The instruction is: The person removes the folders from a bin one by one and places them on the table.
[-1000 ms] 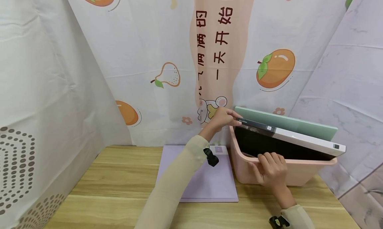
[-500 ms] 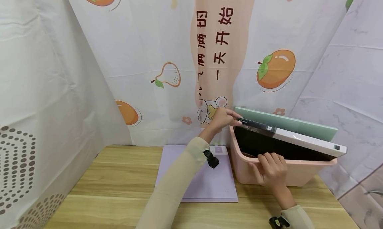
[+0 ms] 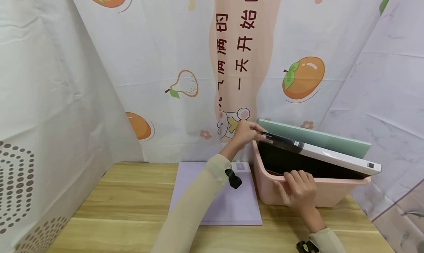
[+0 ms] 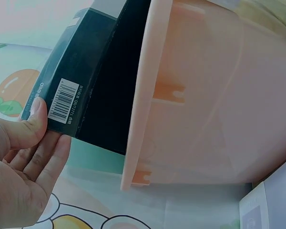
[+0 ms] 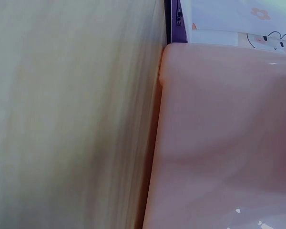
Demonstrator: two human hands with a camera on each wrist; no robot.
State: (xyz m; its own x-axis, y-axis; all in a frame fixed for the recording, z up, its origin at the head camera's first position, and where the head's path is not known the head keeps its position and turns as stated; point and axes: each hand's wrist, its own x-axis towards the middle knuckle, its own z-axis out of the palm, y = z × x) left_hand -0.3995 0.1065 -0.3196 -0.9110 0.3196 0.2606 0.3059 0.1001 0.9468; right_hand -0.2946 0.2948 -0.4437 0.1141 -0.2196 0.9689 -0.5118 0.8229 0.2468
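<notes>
A flat black-and-white box point(image 3: 338, 159) stands on edge in the pink bin point(image 3: 331, 195), its top edge sticking out above the rim. My left hand point(image 3: 244, 134) pinches its dark left end. In the left wrist view, the thumb of this hand point(image 4: 19, 167) lies beside a barcode point(image 4: 63, 101) on the box's end, with the fingers beneath. My right hand point(image 3: 300, 190) grips the bin's front rim, fingers hooked over it and thumb outside. Behind the box, a flat pale green piece point(image 3: 318, 137) leans in the bin. The bin's floor is hidden.
A flat lilac box point(image 3: 232, 207) lies on the wooden table point(image 3: 132, 198), left of the bin and partly under my left forearm. A fruit-printed curtain point(image 3: 185, 120) hangs right behind the bin. The right wrist view shows the bin's outer wall point(image 5: 219, 119) against the table.
The head view has shifted slightly. Both hands keep their holds, and a little more of the box's dark left end shows.
</notes>
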